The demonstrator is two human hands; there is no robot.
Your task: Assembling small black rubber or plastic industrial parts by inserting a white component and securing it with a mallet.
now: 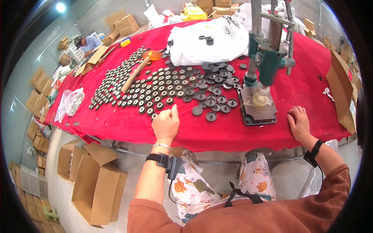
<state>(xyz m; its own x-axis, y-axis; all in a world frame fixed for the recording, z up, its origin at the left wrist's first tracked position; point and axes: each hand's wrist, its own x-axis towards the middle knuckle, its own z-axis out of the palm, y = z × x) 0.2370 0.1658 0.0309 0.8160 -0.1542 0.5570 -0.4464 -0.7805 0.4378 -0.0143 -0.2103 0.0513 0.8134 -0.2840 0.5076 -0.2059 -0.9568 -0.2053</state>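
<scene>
My left hand (166,123) is closed at the near side of the red-covered table (217,138), thumb sticking up. Whatever its fingers may hold is hidden. Right beside it lie rows of round black parts with pale metal centres (150,104). To my right, my right hand (299,123) rests on the cloth with fingers loosely spread and nothing in them. Between my hands stands a green hand press (269,58) on a dark base plate (259,119). A rounded, yellowish clear piece (260,100) sits under its ram. Loose black round caps (211,116) are heaped left of the press.
A mallet with an orange head (154,56) lies across the parts. Behind the caps is a white sack (206,46). A plastic bag of small parts (76,101) lies far left. Cardboard (341,91) stands at the right edge; open boxes (99,186) are on the floor. Another person (88,43) sits far left.
</scene>
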